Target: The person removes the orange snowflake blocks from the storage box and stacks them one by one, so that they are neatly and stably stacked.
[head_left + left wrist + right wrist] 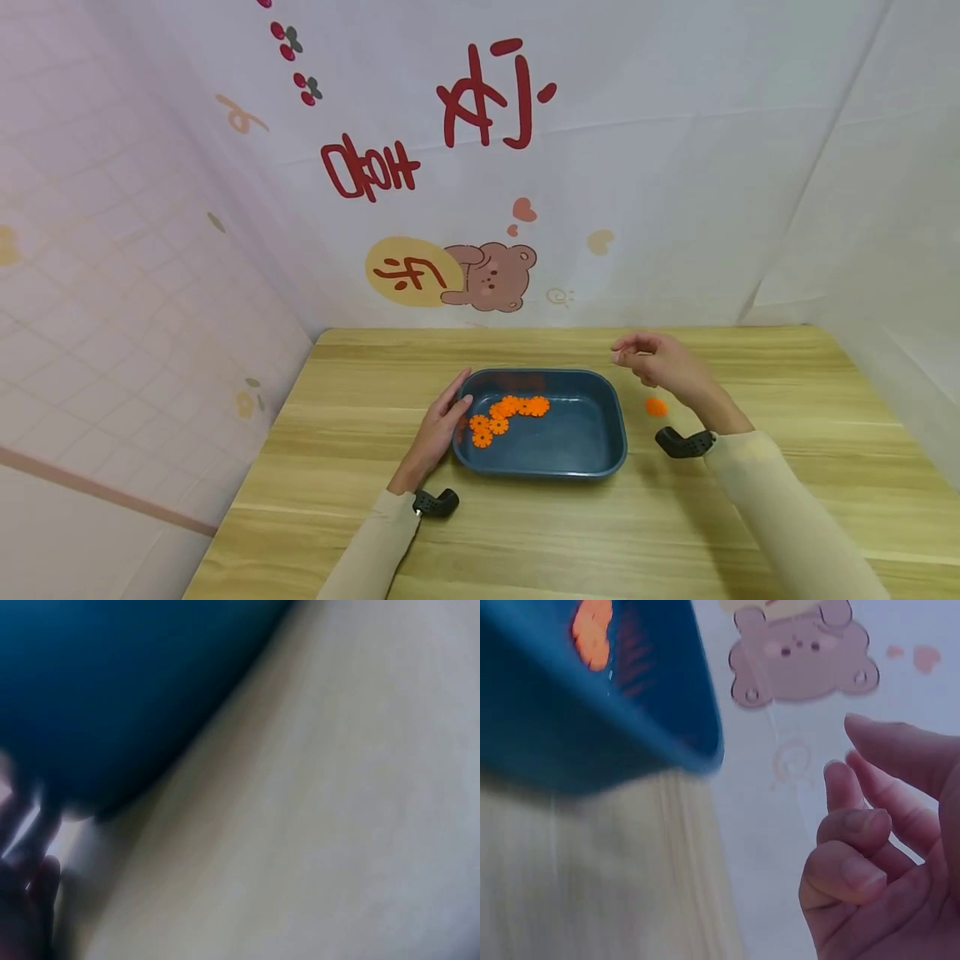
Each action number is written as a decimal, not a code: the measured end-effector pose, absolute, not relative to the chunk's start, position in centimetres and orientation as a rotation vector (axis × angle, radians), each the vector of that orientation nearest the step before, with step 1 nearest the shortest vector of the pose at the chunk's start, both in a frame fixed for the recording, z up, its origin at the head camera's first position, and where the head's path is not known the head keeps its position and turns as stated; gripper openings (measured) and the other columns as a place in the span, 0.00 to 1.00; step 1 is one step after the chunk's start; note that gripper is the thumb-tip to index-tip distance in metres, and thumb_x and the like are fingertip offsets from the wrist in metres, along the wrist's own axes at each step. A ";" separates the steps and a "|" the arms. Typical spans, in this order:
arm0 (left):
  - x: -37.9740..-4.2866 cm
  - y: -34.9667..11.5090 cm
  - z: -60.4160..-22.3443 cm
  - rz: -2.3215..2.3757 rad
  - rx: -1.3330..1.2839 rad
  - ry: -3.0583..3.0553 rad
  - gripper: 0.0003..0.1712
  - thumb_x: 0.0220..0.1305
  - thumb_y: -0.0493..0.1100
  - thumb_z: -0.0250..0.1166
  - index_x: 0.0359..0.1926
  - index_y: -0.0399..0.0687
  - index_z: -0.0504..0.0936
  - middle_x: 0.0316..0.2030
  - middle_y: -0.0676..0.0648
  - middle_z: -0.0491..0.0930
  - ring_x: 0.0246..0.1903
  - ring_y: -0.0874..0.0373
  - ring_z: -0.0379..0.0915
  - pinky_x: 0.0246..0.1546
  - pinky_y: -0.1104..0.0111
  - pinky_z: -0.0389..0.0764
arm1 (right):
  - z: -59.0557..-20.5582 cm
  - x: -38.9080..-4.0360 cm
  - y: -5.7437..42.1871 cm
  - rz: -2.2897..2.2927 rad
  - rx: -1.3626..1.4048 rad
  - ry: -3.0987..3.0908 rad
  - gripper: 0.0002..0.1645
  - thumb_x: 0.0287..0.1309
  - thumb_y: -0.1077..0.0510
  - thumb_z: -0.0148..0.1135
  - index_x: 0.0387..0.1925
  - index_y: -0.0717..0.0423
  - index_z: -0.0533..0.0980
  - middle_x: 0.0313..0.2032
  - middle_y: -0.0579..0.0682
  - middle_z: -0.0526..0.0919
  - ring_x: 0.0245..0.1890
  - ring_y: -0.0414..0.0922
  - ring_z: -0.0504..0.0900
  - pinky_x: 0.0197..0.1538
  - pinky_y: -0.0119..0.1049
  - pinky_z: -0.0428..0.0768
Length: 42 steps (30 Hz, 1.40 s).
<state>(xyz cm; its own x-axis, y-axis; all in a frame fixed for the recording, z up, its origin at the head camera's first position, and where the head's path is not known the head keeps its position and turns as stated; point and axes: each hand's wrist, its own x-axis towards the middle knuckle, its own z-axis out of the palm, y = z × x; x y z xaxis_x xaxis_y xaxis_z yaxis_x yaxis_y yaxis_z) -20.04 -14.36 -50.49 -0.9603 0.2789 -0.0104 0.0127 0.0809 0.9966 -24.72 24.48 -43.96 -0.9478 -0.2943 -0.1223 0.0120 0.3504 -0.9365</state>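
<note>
A dark blue rectangular tub (558,458) stands on the wooden table, and several orange flower-shaped discs with notched edges (498,426) lie inside, towards its left and back. My left hand (437,433) grips the tub's left wall, its thumb over the rim and its fingers along the outside. Beyond the tub's right side, my right hand (663,364) hovers above the table, fingers loosely bent and thumb apart from them. In the right wrist view nothing shows between those fingers (855,829). Another orange piece (657,407) lies on the table just below that hand.
The wooden table (525,542) ends at the back against a white wall sheet (660,167) printed with a bear and red characters. A pale gridded sheet (112,250) hangs at the left. Each wrist carries a black camera mount (684,442).
</note>
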 end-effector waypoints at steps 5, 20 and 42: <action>-20.1 -14.3 -50.4 1.998 0.268 2.143 0.30 0.76 0.48 0.53 0.75 0.62 0.61 0.60 0.36 0.71 0.39 0.56 0.70 0.39 0.72 0.74 | -43.1 -25.3 21.6 -1.558 -0.348 2.274 0.14 0.65 0.56 0.64 0.49 0.59 0.77 0.30 0.53 0.75 0.16 0.39 0.60 0.21 0.30 0.62; -20.2 -14.4 -50.6 2.014 0.285 2.080 0.29 0.77 0.47 0.51 0.75 0.66 0.60 0.34 0.17 0.58 0.26 0.35 0.56 0.24 0.67 0.71 | -45.2 -26.0 14.1 -1.267 -0.614 2.095 0.20 0.61 0.64 0.64 0.54 0.67 0.76 0.18 0.46 0.76 0.13 0.39 0.57 0.19 0.30 0.62; -20.2 -14.3 -50.3 1.980 0.300 2.160 0.29 0.77 0.45 0.51 0.75 0.62 0.60 0.76 0.52 0.54 0.59 0.44 0.66 0.52 0.67 0.72 | -49.0 -26.1 12.3 -1.040 -0.659 2.290 0.21 0.60 0.63 0.65 0.55 0.63 0.77 0.18 0.44 0.74 0.16 0.38 0.67 0.26 0.31 0.69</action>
